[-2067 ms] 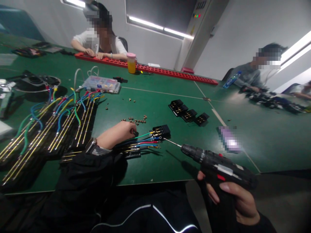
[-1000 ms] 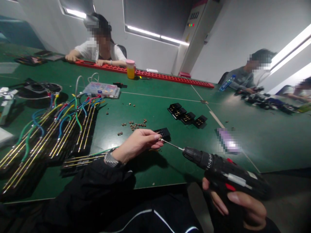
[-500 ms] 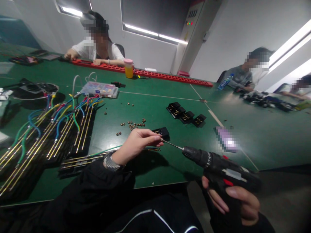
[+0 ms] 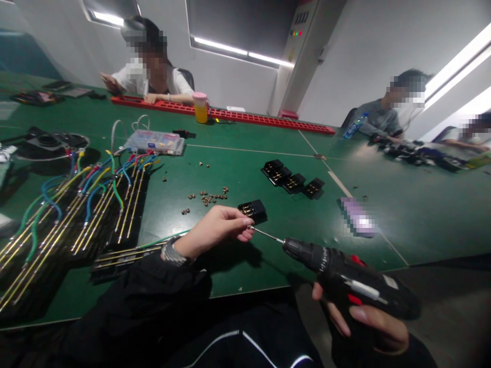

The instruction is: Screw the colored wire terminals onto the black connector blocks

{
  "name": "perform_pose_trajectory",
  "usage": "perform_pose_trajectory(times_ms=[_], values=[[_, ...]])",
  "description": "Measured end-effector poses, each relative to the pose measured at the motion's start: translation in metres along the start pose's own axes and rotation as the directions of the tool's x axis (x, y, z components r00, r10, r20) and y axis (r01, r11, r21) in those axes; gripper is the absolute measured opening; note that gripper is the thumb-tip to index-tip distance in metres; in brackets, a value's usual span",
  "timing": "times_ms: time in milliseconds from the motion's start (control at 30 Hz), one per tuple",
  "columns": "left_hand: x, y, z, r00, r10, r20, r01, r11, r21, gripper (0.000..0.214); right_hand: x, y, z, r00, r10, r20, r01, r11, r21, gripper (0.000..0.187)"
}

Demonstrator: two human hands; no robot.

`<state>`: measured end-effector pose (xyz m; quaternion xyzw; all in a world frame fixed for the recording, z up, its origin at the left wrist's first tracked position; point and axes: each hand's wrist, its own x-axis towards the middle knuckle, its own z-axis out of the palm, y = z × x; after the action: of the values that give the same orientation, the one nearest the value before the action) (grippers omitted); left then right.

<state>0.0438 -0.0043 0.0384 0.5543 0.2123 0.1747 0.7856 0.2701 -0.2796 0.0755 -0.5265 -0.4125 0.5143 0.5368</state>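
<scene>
My right hand (image 4: 374,327) is wrapped round the handle of a black cordless drill (image 4: 345,273) with red accents, held tilted with its long bit (image 4: 266,234) reaching left. At the bit's tip my left hand (image 4: 220,227) is closed, thumb and forefinger pinching a small screw (image 4: 249,227) that is mostly covered by the fingertips. Just beyond those fingers sits a black terminal block (image 4: 253,209) with brass parts. Small brass-coloured screws (image 4: 209,197) lie scattered behind the left hand. Under the left wrist is a black strip with brass bars (image 4: 130,256).
Black strips with brass bars and coloured wires (image 4: 88,204) fill the left side. Several more black blocks (image 4: 293,182) and a purple phone (image 4: 357,216) lie to the right. Farther back are a clear parts box (image 4: 155,141), a cup (image 4: 200,108), a red rail (image 4: 264,119) and co-workers.
The drill and my left hand have shifted slightly left, and the drill is tilted a little more. Across the table, a co-worker's hand has lifted.
</scene>
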Motion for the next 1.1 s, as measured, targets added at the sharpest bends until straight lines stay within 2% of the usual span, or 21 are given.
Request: perform_pose_trajectory(times_ms=[67, 167, 233, 267, 300, 367, 433, 467, 533, 700, 833, 967, 1100], values=[[0.000, 0.001, 0.002, 1.000, 0.017, -0.009, -0.016, 0.999, 0.032, 0.030, 0.001, 0.001, 0.000, 0.999, -0.032, 0.002, 0.032, 0.999, 0.010, 0.044], [-0.001, 0.005, 0.005, 0.998, 0.052, -0.024, -0.047, 0.985, 0.165, 0.037, 0.004, 0.004, 0.001, 0.996, -0.085, -0.003, 0.085, 0.996, 0.026, 0.045], [0.000, 0.008, 0.003, 0.984, 0.140, -0.111, -0.100, 0.945, 0.310, 0.041, 0.006, 0.007, 0.000, 0.994, -0.110, 0.007, 0.110, 0.993, 0.046, 0.044], [0.000, 0.008, 0.000, 0.962, 0.218, -0.167, -0.131, 0.899, 0.418, 0.040, 0.006, 0.008, -0.001, 0.994, -0.111, 0.009, 0.111, 0.992, 0.067, 0.044], [0.000, 0.007, -0.003, 0.932, 0.303, -0.200, -0.150, 0.823, 0.548, 0.039, 0.006, 0.010, -0.003, 0.995, -0.099, 0.010, 0.098, 0.991, 0.094, 0.045], [0.000, 0.004, -0.012, 0.898, 0.408, -0.162, -0.122, 0.588, 0.800, 0.029, 0.003, 0.013, -0.007, 0.998, -0.055, -0.001, 0.055, 0.988, 0.142, 0.047], [0.000, 0.001, -0.021, 0.925, 0.373, -0.072, -0.057, 0.325, 0.944, 0.022, 0.000, 0.015, -0.012, 1.000, -0.020, -0.017, 0.022, 0.985, 0.169, 0.049], [0.000, -0.001, -0.024, 0.943, 0.329, -0.041, -0.037, 0.228, 0.973, 0.021, -0.001, 0.016, -0.014, 1.000, -0.014, -0.026, 0.018, 0.985, 0.173, 0.049], [0.001, -0.003, -0.027, 0.965, 0.261, -0.015, -0.020, 0.131, 0.991, 0.021, -0.003, 0.016, -0.016, 0.999, -0.014, -0.040, 0.021, 0.984, 0.179, 0.050], [0.002, -0.003, -0.028, 0.980, 0.198, 0.011, -0.052, 0.201, 0.978, 0.020, -0.003, 0.018, -0.012, 0.998, -0.008, -0.057, 0.017, 0.985, 0.170, 0.046], [0.003, -0.006, -0.029, 0.974, 0.228, 0.016, -0.047, 0.130, 0.990, 0.025, 0.000, 0.019, -0.006, 0.994, -0.027, -0.104, 0.046, 0.982, 0.184, 0.043], [0.003, -0.006, -0.026, 0.978, 0.202, 0.062, -0.091, 0.138, 0.986, 0.018, 0.003, 0.017, -0.002, 0.991, -0.030, -0.130, 0.053, 0.982, 0.180, 0.041], [0.001, -0.003, -0.018, 0.954, 0.292, 0.072, -0.092, 0.057, 0.994, 0.015, 0.004, 0.014, -0.002, 0.991, 0.000, -0.136, 0.021, 0.987, 0.159, 0.042]])
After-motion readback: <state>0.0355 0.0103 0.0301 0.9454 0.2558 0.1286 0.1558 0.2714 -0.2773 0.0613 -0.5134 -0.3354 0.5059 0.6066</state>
